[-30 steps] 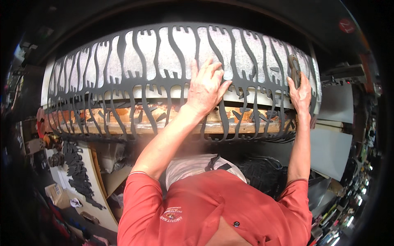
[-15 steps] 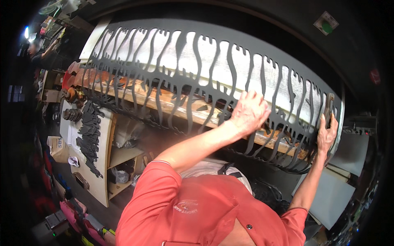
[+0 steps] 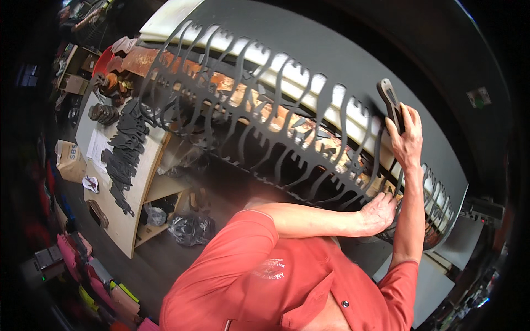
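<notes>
A dark grey sheet (image 3: 337,41), cut through with rows of wavy openings, lies over a white board (image 3: 160,23) and sags off its near side. My left hand (image 3: 381,214) is closed on the thin strips at the sheet's near part, right of middle. Further up, my right hand (image 3: 407,138) grips a narrow cutting die (image 3: 391,99) with a rounded top end, held upright over the sheet. The die's lower part is hidden by the fingers. My right forearm passes in front of the sheet's right part.
Dark offcuts litter a worn wooden ledge (image 3: 226,85) under the sheet. Left stands a table (image 3: 124,220) with a heap of dark cut pieces (image 3: 124,151) and a paper bag (image 3: 70,160) beside it. A dark machine part overhangs the far side. A black plastic bag (image 3: 190,227) lies below.
The sheet has shifted toward me, and its uncut part now covers more of the board. My left hand moved down and right to its near part. The die stays in my right hand.
</notes>
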Action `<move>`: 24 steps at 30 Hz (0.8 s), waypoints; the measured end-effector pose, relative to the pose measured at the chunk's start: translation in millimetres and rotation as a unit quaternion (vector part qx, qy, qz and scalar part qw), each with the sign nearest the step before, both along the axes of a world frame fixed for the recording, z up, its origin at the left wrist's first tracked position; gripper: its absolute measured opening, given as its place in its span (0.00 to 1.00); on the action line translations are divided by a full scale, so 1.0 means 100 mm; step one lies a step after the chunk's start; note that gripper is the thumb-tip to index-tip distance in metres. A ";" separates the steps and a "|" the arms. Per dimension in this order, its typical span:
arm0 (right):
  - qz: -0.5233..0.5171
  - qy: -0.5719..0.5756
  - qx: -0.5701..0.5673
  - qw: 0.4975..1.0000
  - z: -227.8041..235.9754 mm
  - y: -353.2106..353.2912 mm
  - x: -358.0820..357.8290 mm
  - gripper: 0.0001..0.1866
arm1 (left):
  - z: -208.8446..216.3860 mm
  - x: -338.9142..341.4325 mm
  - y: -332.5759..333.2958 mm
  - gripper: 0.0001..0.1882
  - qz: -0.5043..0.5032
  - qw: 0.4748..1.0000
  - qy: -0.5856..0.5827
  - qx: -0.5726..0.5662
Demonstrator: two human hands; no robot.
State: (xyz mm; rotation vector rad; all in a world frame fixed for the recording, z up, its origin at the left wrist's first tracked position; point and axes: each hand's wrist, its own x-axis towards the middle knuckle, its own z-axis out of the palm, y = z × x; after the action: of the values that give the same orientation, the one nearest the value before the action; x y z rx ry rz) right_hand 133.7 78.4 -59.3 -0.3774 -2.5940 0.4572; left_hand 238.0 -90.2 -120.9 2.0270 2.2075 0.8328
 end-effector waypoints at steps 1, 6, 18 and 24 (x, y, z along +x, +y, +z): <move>0.010 0.004 0.043 0.999 -0.06 -0.04 -0.15 0.27 | 0.01 -0.02 -0.05 0.17 -0.027 1.000 -0.010 0.000; -0.067 -0.061 0.043 0.995 -0.23 -0.13 -0.40 0.27 | 0.11 -0.88 -0.65 0.11 -0.117 0.947 -0.238 0.183; -0.066 0.004 0.089 0.994 -0.28 -0.16 -0.43 0.23 | 0.27 -4.45 -2.50 0.27 0.447 0.894 -0.011 0.004; -0.062 -0.009 0.092 0.994 -0.30 -0.12 -0.41 0.23 | 0.15 -4.47 -2.49 0.14 0.399 0.910 -0.086 0.071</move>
State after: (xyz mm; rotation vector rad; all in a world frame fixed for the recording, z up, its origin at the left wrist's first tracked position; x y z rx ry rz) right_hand 93.2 66.2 -89.3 -0.4758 -2.5856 0.1699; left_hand -209.3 -339.4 -105.7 0.9541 2.9284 1.1767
